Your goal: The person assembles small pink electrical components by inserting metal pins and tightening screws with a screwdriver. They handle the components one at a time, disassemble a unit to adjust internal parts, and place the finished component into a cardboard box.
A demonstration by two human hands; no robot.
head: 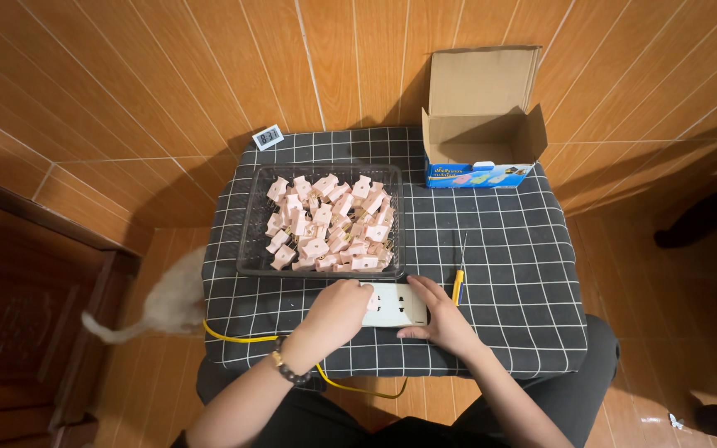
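Note:
A white power strip (398, 308) lies on the checked cloth near the table's front edge. My left hand (335, 313) rests curled on its left end, covering part of it. My right hand (437, 319) holds its right end, fingers along the edge. A yellow cable (242, 338) runs from under my left hand off the table's left front. Just beyond the strip stands a clear plastic tray (252, 241) filled with several pink plugs (329, 224).
A yellow-handled screwdriver (458, 284) lies right of the strip. An open cardboard box (481, 133) stands at the table's back right. A small white clock (268, 137) sits at the back left corner. A pale cat (172, 303) is on the floor at the left.

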